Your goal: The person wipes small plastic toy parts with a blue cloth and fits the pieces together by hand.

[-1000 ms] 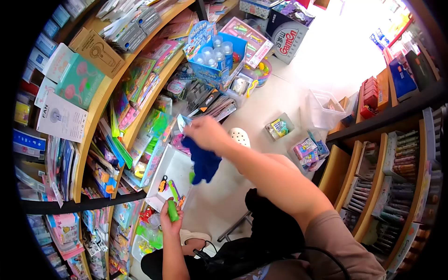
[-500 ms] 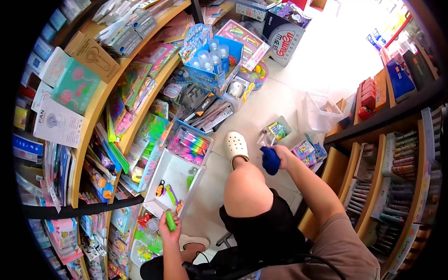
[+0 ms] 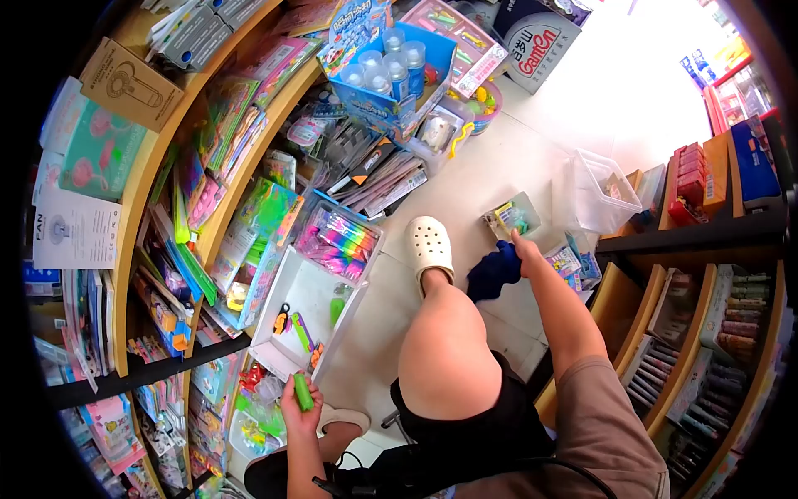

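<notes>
My left hand [image 3: 299,407] is closed around a small green object [image 3: 303,392], just below the near end of a white tray [image 3: 278,360]. Inside the tray lie orange-and-black scissors [image 3: 282,319], a green-and-purple item [image 3: 302,331] and a green item in clear wrap [image 3: 337,309]. On the other side of my raised knee, my right hand [image 3: 525,252] grips a dark blue cloth [image 3: 494,273], which hangs over the floor. Close beyond that hand stands a small clear box of packets [image 3: 511,218].
Packed shelves [image 3: 158,179] curve along the left, and more shelving [image 3: 665,333] stands at the right. A blue display box [image 3: 378,104] holds capped bottles. An empty-looking clear bin [image 3: 600,195] sits on the floor. My foot in a cream clog [image 3: 430,245] is between them.
The blue cloth has moved from above the white tray to the right side, still in my right hand. My left hand still holds the green object. The view has shifted slightly.
</notes>
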The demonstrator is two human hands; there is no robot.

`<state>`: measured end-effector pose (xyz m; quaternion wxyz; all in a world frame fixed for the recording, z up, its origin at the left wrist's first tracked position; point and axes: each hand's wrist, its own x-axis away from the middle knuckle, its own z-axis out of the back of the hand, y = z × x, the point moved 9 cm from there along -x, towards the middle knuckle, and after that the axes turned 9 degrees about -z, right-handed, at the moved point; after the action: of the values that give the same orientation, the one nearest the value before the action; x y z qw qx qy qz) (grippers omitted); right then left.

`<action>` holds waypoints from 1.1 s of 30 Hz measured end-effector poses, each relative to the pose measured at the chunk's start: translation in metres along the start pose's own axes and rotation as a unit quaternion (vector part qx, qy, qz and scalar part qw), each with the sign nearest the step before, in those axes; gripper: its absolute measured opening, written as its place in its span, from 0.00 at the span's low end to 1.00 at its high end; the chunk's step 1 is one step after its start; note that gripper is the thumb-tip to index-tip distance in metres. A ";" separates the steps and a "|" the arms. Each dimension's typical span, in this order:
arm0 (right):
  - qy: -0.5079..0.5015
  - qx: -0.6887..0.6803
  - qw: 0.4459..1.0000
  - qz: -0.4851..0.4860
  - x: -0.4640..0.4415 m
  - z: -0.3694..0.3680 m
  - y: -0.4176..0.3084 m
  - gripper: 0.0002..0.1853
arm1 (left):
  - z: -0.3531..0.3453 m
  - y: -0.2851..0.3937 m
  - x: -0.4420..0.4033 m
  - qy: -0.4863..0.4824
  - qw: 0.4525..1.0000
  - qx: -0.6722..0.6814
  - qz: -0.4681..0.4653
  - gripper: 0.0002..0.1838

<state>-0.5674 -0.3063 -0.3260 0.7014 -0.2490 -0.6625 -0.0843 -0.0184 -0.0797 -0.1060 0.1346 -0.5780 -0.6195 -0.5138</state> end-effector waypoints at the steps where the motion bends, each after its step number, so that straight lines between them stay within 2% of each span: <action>1: -0.014 -0.006 1.000 -0.019 0.010 -0.006 0.004 0.23 | -0.001 0.002 0.000 -0.001 1.000 0.001 -0.002 0.12; 6: -0.081 -0.025 0.992 -0.092 0.055 -0.031 0.043 0.22 | -0.018 0.008 0.002 -0.009 0.999 0.031 -0.006 0.11; 9: -0.194 -0.045 0.970 -0.137 0.120 -0.072 0.058 0.21 | -0.037 0.018 0.009 -0.040 0.998 0.048 -0.014 0.12; 10: -0.207 -0.029 0.970 -0.126 0.134 -0.082 0.055 0.19 | -0.044 0.022 0.012 -0.057 0.997 0.052 -0.021 0.12; 11: -0.277 -0.035 0.954 -0.106 0.145 -0.100 0.048 0.18 | -0.050 0.028 0.016 -0.065 0.996 0.051 -0.025 0.12; 13: -0.248 -0.010 0.968 -0.038 0.234 -0.145 0.028 0.17 | -0.063 0.039 0.023 -0.085 0.995 0.049 -0.031 0.13; 15: -0.262 0.067 0.962 0.017 0.299 -0.185 0.014 0.17 | -0.076 0.051 0.033 -0.120 0.989 0.075 -0.034 0.16; 18: -0.368 0.092 0.925 0.024 0.361 -0.242 0.018 0.15 | -0.096 0.073 0.049 -0.153 0.983 0.057 -0.079 0.18; 21: -0.420 0.111 0.900 0.028 0.444 -0.301 0.056 0.14 | -0.094 0.087 0.052 -0.191 0.975 0.056 -0.103 0.23; 23: -0.427 0.169 0.887 0.041 0.466 -0.332 0.091 0.15 | -0.096 0.090 0.052 -0.222 0.966 0.083 -0.099 0.24; 25: -0.487 0.202 0.849 0.043 0.491 -0.363 0.138 0.16 | -0.097 0.092 0.052 -0.256 0.955 0.121 -0.090 0.26; 27: -0.495 0.256 0.821 0.124 0.490 -0.390 0.184 0.19 | -0.099 0.096 0.051 -0.266 0.946 0.159 -0.090 0.26; 28: -0.416 0.437 0.745 0.285 0.491 -0.397 0.201 0.21 | -0.092 0.099 0.050 -0.203 0.963 0.149 -0.095 0.28; 29: -0.345 0.456 0.532 0.624 0.499 -0.404 0.220 0.24 | -0.091 0.106 0.058 -0.185 0.971 0.110 -0.107 0.30; 31: -0.182 0.489 0.343 0.781 0.522 -0.401 0.259 0.25 | -0.078 0.116 0.044 -0.169 0.966 0.151 -0.123 0.32; 33: -0.239 0.485 0.433 0.721 0.501 -0.418 0.263 0.26 | -0.066 0.121 0.043 -0.143 0.973 0.129 -0.130 0.33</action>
<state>-0.0247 -0.1662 0.0992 0.3273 -0.2652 -0.3156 0.8503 0.0443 -0.1305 0.0140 0.0500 -0.5374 -0.7633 -0.3550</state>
